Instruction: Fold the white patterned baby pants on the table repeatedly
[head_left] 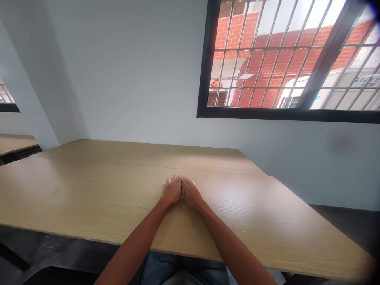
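My left hand (173, 191) and my right hand (191, 192) rest side by side on the wooden tabletop, touching or nearly touching along their inner edges. Both are palm down. The left fingers point forward and are slightly apart; the right fingers lie close together, angled toward the left hand. Beneath them is a thin white thing (194, 183), perhaps paper or cloth, of which only small bits show at the outer sides of the fingers. Its shape and kind are hidden by the hands.
The pale wooden table (97, 190) reaches to a light wall (133, 79), with a seam across its far part. A barred window (267, 59) is at upper right. Another tabletop (16, 143) appears at far left. Part of a black chair (59, 276) stands below the front edge.
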Demonstrator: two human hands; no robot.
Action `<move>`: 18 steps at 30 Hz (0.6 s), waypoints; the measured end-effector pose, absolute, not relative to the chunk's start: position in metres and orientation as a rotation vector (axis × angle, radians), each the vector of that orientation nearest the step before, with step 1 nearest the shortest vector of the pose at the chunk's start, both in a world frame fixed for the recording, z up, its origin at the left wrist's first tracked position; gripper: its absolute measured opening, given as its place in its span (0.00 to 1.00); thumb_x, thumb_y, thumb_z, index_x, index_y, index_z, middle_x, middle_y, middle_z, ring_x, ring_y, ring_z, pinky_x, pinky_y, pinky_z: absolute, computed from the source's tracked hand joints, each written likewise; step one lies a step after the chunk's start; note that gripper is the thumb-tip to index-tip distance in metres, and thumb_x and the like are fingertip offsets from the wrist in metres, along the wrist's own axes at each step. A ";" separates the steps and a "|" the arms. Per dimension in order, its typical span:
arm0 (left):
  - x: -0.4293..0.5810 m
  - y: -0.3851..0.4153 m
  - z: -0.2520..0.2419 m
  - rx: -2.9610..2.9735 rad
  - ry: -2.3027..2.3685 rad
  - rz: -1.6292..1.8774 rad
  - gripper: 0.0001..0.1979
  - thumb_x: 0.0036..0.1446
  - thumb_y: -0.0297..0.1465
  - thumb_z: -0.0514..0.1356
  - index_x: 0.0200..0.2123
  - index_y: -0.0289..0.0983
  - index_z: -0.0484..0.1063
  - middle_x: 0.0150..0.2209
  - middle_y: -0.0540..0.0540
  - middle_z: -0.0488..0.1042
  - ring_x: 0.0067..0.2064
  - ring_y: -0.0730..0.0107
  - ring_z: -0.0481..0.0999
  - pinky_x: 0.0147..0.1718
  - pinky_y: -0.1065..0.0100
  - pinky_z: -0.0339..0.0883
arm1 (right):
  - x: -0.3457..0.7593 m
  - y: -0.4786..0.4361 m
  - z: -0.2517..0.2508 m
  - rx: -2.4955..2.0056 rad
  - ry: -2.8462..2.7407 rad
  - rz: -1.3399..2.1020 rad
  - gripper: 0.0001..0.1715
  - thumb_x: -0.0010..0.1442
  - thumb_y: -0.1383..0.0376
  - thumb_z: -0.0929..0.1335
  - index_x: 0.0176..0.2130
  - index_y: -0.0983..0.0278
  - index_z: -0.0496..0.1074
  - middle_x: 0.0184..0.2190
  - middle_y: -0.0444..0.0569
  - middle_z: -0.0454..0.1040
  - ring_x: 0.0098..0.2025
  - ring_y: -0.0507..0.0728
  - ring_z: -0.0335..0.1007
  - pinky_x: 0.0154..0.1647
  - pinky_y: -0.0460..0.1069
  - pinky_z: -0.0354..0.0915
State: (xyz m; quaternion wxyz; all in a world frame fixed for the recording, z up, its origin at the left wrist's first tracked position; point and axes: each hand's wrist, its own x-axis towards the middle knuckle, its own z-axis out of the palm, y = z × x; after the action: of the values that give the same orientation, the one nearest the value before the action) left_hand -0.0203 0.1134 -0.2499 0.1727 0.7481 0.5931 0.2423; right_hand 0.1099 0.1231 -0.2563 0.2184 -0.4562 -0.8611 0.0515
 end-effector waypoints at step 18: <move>-0.051 0.117 -0.247 1.842 1.836 0.851 0.33 0.57 0.47 0.38 0.64 0.45 0.50 0.69 0.49 0.42 0.73 0.59 0.34 0.71 0.37 0.21 | 0.121 0.108 -0.237 -1.576 -2.408 -0.053 0.35 0.73 0.54 0.48 0.70 0.71 0.45 0.69 0.44 0.30 0.71 0.57 0.22 0.70 0.63 0.37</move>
State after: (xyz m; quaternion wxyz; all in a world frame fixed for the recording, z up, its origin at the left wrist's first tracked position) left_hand -0.0505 0.1174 -0.2473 0.2015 0.6594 0.6571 0.3047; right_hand 0.1210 0.1081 -0.2373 0.1311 -0.5427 -0.8294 -0.0183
